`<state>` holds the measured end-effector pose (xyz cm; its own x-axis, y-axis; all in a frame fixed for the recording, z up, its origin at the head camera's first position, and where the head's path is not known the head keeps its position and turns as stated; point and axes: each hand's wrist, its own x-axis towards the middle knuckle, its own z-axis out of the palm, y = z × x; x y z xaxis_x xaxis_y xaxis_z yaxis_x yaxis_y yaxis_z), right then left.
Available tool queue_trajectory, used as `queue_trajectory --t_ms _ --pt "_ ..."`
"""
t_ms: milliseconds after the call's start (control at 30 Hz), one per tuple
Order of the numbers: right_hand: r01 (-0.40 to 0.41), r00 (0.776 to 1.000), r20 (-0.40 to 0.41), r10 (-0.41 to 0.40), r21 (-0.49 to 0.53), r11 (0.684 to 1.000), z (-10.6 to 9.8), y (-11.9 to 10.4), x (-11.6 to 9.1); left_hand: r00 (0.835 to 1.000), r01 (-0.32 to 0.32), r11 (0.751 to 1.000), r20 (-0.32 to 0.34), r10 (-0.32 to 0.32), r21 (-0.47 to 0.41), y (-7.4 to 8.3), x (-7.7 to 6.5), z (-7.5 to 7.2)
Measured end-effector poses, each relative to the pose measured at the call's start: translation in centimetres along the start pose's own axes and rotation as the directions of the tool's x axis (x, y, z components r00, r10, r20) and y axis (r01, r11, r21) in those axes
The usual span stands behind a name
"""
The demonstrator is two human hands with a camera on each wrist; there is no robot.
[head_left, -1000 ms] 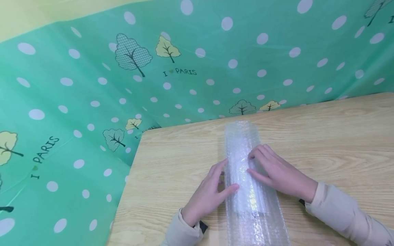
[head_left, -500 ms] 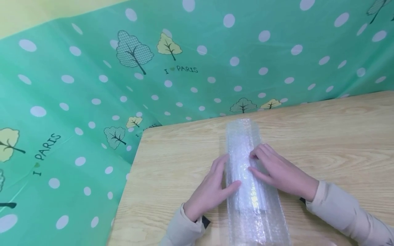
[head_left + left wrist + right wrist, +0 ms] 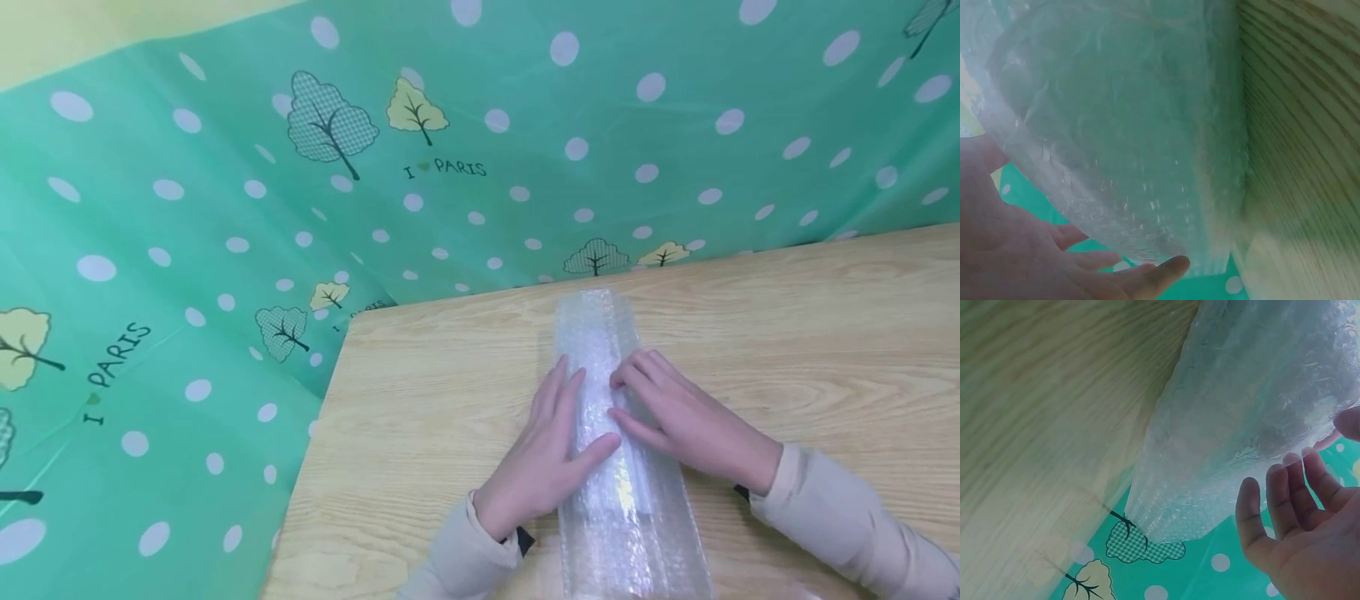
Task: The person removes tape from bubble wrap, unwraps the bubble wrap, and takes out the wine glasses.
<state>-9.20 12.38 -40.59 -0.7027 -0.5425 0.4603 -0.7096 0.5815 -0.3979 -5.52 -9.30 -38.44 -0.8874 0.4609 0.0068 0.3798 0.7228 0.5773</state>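
A long flat bundle of clear bubble wrap point(image 3: 600, 492) lies lengthwise on the table in the head view. Something pale inside it is too blurred to name. My left hand point(image 3: 543, 454) rests along its left side, fingers extended and thumb reaching over the top. From the right, my right hand point(image 3: 678, 408) touches the upper face with bent fingertips and thumb, a gap between them. The left wrist view shows the left fingers point(image 3: 1166, 272) against the wrap's rounded side. In the right wrist view, the right fingers point(image 3: 1279, 487) are loosely bent beside the wrap point(image 3: 1210, 437).
The bundle and both forearms are on a wood-grain table point(image 3: 420, 383). A green dotted cloth point(image 3: 450, 150) printed with trees hangs behind the table and along its left side.
My left hand has slid to the right and forward onto the bubble wrap, its fingers and thumb now further over the top. The right hand stays at nearly the same place on the bundle.
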Motion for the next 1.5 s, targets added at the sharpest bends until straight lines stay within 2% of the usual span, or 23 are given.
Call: queue_trajectory --t_ms 400,767,1067,1200,1500 --pt "-0.020 1.000 0.002 0.020 0.004 1.000 0.0 -0.4 -0.1 1.000 0.001 0.997 -0.015 0.000 0.075 0.2 -0.3 0.5" --pt "-0.022 0.999 -0.024 0.022 -0.004 1.000 -0.2 -0.6 -0.2 1.000 0.008 0.996 -0.024 -0.006 0.086 0.0 -0.5 0.3" --pt "-0.144 0.988 0.058 0.140 0.063 0.988 -0.9 -0.5 -0.6 1.000 0.015 0.995 -0.016 -0.013 0.094 -0.2 -0.8 -0.1" --pt "-0.174 0.981 0.098 0.166 0.075 0.982 -1.0 -0.5 -0.7 1.000 0.015 0.995 -0.017 -0.013 0.096 -0.4 -0.9 -0.4" --pt "-0.124 0.989 0.089 0.122 0.014 0.992 -0.8 -0.2 -0.6 1.000 -0.005 0.993 -0.029 0.008 0.115 -0.7 -1.1 -1.0"
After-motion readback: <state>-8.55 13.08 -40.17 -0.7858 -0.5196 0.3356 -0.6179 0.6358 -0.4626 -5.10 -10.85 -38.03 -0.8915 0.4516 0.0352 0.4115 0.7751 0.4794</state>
